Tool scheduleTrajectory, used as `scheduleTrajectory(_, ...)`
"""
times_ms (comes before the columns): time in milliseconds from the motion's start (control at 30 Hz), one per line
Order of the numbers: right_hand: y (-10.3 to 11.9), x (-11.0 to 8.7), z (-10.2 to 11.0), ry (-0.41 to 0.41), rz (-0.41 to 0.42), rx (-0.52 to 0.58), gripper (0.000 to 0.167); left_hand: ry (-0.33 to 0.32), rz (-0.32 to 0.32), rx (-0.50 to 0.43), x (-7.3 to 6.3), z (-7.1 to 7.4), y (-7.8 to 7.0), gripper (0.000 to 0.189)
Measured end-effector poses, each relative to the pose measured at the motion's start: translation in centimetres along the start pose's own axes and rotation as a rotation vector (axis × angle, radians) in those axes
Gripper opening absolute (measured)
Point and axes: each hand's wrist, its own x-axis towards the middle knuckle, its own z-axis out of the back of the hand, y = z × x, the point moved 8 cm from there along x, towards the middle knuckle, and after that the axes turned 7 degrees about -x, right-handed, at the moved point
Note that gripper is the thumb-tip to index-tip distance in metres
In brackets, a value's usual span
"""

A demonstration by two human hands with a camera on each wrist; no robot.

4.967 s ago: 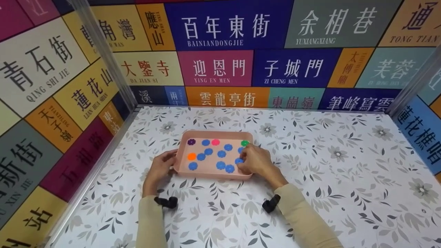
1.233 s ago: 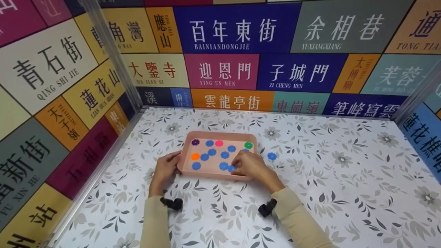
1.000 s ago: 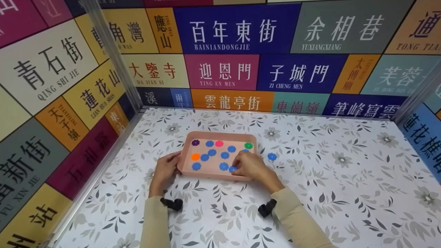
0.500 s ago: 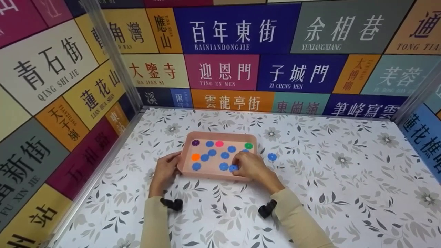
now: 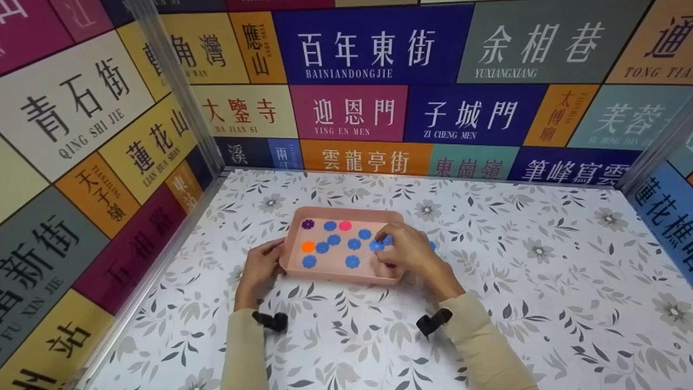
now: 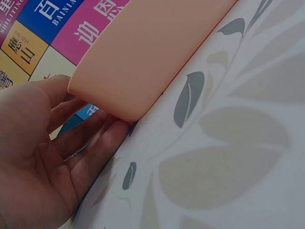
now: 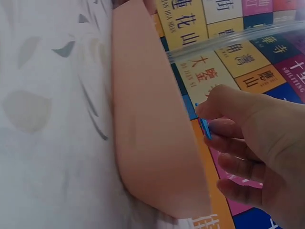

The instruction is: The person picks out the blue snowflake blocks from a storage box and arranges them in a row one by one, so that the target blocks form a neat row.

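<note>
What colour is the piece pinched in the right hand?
Blue; the piece shows best, edge-on, in the right wrist view.

Tray (image 5: 335, 277): shallow, pink, rectangular with rounded corners; flat on its base, touched at the left end by the left hand (image 5: 260, 266).
Held disc (image 5: 376, 246): thin, blue, flower-shaped; pinched at the fingertips of the right hand (image 5: 410, 250), above the tray's right part; nearly edge-on in the right wrist view.
Blue discs (image 5: 352, 262): seven in plain sight, flat and scattered over the tray floor.
Purple disc (image 5: 307, 224): far left corner.
Pink disc (image 5: 345, 226): near the far wall, just beside a blue one.
Orange disc (image 5: 307, 247): near the left wall.
Outer blue disc (image 5: 432, 246): right of the tray, mostly hidden.
</note>
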Motion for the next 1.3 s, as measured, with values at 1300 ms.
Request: scheduleTrajectory(1300,-16.3,-4.4,1.6,0.146,-0.366,0.060,0.038,0.029,-0.009,-0.036,-0.4,-0.1,-0.2,0.036)
